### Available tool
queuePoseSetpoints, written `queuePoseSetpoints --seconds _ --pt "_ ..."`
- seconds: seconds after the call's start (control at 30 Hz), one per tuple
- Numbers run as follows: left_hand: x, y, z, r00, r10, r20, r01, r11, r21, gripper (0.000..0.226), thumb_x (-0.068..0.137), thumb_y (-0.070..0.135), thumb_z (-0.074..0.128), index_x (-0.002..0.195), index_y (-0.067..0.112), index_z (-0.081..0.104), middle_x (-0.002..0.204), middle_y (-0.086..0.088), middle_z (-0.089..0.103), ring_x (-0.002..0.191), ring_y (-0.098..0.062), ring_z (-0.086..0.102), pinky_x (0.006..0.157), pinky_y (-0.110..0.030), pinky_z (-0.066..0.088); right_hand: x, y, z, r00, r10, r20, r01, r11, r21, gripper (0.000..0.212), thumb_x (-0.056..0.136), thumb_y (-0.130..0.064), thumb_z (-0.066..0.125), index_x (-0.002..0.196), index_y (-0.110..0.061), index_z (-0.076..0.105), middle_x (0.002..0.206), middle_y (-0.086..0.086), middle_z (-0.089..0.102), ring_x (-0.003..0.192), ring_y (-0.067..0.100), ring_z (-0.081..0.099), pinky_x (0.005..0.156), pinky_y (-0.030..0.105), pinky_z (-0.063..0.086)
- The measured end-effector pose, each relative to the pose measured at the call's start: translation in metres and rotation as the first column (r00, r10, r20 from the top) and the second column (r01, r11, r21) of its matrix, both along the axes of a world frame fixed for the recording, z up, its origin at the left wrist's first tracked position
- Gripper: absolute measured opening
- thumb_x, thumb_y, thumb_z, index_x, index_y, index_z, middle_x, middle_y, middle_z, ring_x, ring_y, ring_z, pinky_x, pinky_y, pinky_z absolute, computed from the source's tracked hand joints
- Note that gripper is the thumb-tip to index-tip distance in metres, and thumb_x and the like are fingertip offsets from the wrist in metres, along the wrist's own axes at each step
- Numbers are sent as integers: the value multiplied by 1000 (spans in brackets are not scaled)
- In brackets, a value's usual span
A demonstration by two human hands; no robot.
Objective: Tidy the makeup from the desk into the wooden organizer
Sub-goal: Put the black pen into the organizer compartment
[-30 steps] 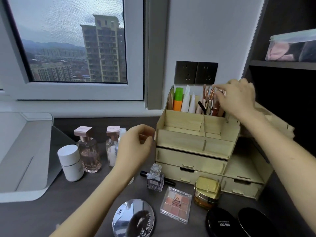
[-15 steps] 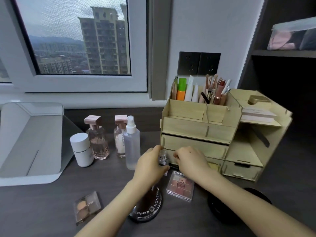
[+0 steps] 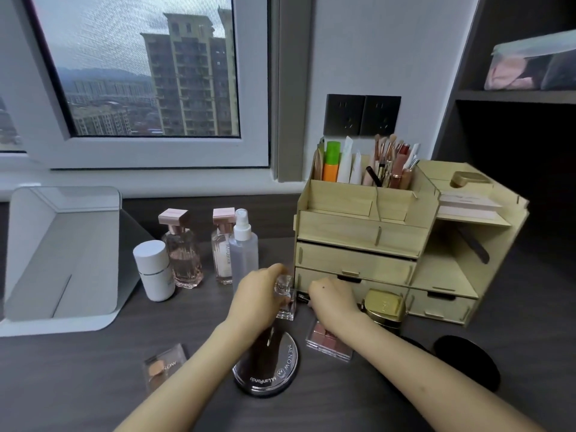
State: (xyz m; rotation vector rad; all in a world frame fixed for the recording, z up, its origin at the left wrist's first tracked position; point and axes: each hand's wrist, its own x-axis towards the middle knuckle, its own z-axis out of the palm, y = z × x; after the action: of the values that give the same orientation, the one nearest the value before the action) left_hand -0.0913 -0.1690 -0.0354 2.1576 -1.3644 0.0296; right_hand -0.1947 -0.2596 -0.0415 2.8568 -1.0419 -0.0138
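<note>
The wooden organizer (image 3: pixel 358 232) stands at the right of the desk, with brushes and tubes in its top slots and its drawers closed. In front of its lowest drawer, my left hand (image 3: pixel 258 297) wraps around a small clear perfume bottle (image 3: pixel 286 302) that stands upright on the desk. My right hand (image 3: pixel 333 302) rests palm down just right of the bottle, its fingers curled over a thin black stick (image 3: pixel 301 296). Whether the fingers grip the stick is hidden.
A gold jar (image 3: pixel 385 304), a pink eyeshadow palette (image 3: pixel 330 342), a round mirrored compact (image 3: pixel 271 369), a small palette (image 3: pixel 163 364) and black round compacts (image 3: pixel 467 360) lie nearby. A spray bottle (image 3: pixel 244 247), two perfume bottles (image 3: pixel 182 251) and a white jar (image 3: pixel 154 269) stand left, beside a white mirror stand (image 3: pixel 62 254).
Both hands came down from the organizer's top to the desk in front of its lowest drawer. My left hand closed around the small perfume bottle; my right hand settled beside it.
</note>
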Motion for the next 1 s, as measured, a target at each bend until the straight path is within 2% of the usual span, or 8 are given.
queuePoseSetpoints --seconds 0.23,0.33,0.4,0.5,0.6,0.83,0.9,1.0 --pt "-6 4 5 999 32 -6 -33 998 -61 48 82 25 65 127 17 51 116 -6 59 109 -26 56 86 -30 42 -12 7 11 997 17 73 -11 996 -84 20 88 -1 46 102 -2 60 108 12 61 96 30 63 56 30 32" --pt "-12 10 20 992 120 -26 -122 964 -236 35 84 30 63 114 12 60 105 -5 65 100 -22 59 81 -28 42 -30 13 21 940 -24 341 35 999 -28 18 93 -19 46 102 -10 58 101 4 59 90 26 60 63 30 35" --pt "-17 12 32 975 62 -212 -127 943 -309 31 83 32 65 107 12 66 96 -1 70 92 -15 64 79 -25 46 -42 16 27 820 -79 566 5 992 130 15 90 -28 52 97 -16 60 85 -5 56 77 13 55 64 27 37" --pt "-31 7 49 741 -253 -621 0 926 -377 11 83 23 67 91 16 71 81 3 73 76 -8 64 75 -22 49 -50 19 39 642 -214 736 -171 896 409 4 84 -24 63 85 -21 61 65 -12 52 56 0 46 56 14 38" --pt "-39 -2 60 565 -408 -717 11 872 -489 6 83 13 67 84 16 72 66 8 71 61 3 61 62 -12 45 -53 19 50 602 -264 754 -280 814 509 1 84 -22 64 85 -22 64 67 -10 58 59 1 52 62 20 46" --pt "-40 -25 89 804 -349 -482 90 872 -480 12 76 22 74 85 29 71 85 0 74 83 -10 68 79 -23 53 -68 -1 112 420 -155 894 -247 929 277 28 87 -34 58 113 -24 63 96 -16 64 86 -1 60 74 18 50" --pt "-41 -33 98 712 -410 -570 51 839 -541 13 77 17 74 89 15 72 87 -10 74 86 -21 70 80 -29 57 -67 -7 117 436 -167 884 -248 922 297 30 88 -35 57 115 -24 62 100 -12 65 90 4 61 77 27 53" --pt "-43 -47 116 378 -551 -744 -69 784 -617 10 80 7 69 86 -1 67 79 -15 69 77 -24 68 73 -24 60 -66 -12 117 388 -270 881 -337 848 408 21 92 -26 53 111 -23 61 92 -1 67 77 10 65 65 27 56"
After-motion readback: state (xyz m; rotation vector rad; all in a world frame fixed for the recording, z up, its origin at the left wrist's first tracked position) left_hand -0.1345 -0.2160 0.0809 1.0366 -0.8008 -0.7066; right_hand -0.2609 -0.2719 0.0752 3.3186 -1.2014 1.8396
